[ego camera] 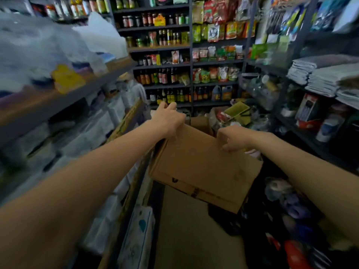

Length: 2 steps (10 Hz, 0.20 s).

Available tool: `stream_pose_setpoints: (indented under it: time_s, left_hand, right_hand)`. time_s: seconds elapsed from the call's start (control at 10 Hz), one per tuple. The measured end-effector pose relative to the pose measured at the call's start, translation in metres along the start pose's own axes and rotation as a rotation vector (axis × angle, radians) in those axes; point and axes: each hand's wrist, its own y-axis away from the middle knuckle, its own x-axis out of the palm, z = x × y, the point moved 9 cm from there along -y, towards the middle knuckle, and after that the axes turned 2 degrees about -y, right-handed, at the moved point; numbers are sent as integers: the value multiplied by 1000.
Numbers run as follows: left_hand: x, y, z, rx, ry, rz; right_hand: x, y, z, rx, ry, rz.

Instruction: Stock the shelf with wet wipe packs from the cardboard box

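Note:
A brown cardboard box [202, 167] hangs tilted over the aisle floor, its near side facing me. My left hand [168, 118] grips the box's upper left edge, with fingers curled over the rim. My right hand [232, 139] grips the upper right edge, thumb on the near face. The inside of the box is hidden. White wet wipe packs [101, 125] stand in blurred rows on the left shelf.
Shelves line both sides of a narrow aisle. The back shelves [169, 65] hold bottles, jars and snack bags. Folded cloths [322, 76] lie stacked on the right shelf. Bags and loose goods [235, 113] pile up behind the box. A white pack [138, 230] leans at the lower left.

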Motion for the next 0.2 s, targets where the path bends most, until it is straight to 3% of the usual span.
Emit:
stream_pose_setpoints:
  time_s: [0.2]
  left_hand:
    - [56,-176,29,7,-83,4]
  right_hand:
    - [-38,-171,-87,53,-262,-10]
